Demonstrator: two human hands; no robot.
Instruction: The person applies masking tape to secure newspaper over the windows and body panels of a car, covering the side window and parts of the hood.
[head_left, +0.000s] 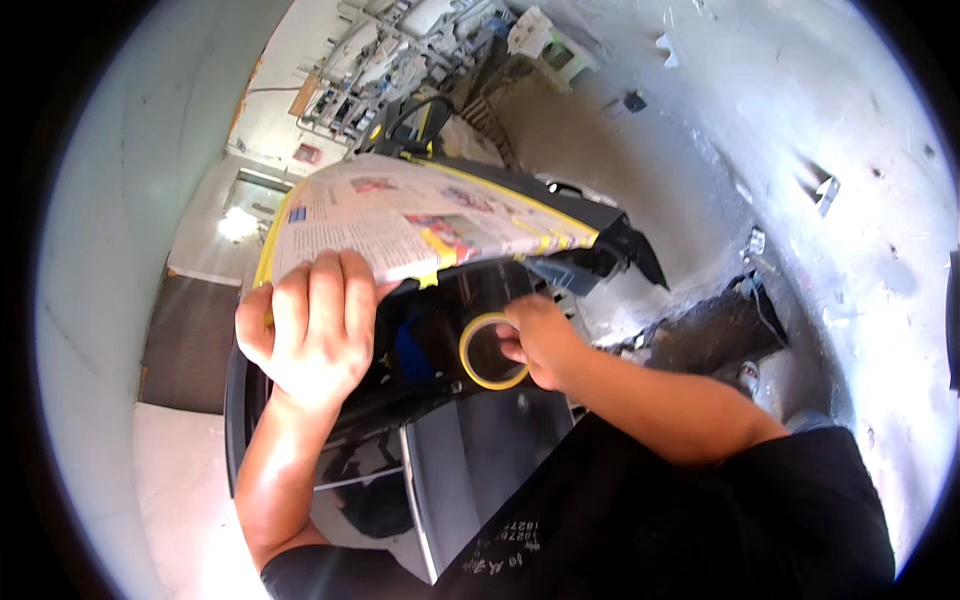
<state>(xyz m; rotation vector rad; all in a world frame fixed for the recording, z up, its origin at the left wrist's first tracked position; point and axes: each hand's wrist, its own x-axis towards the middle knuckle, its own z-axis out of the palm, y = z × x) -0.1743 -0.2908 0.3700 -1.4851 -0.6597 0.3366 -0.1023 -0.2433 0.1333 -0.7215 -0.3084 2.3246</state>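
Note:
Newspaper (352, 217) covers the window area of a dark vehicle door, with yellow masking tape (517, 199) along its borders. My left hand (322, 322) lies over the lower left corner of the paper, fingers curled over the door's edge. In my right hand (544, 337) is a roll of yellow masking tape (471, 358), its ring hanging from the fingers in front of the dark door opening. Short tape pieces stick to the paper's lower edge, between my hands. The tips of my left fingers are partly hidden.
A door mirror (420, 120) stands beyond the paper. Metal frames with parts (360, 82) line the far wall, near a pale plastic stool (555, 52). Below my hands is the vehicle's dark glossy body (480, 442). A pale, stained wall (795, 112) rises at right.

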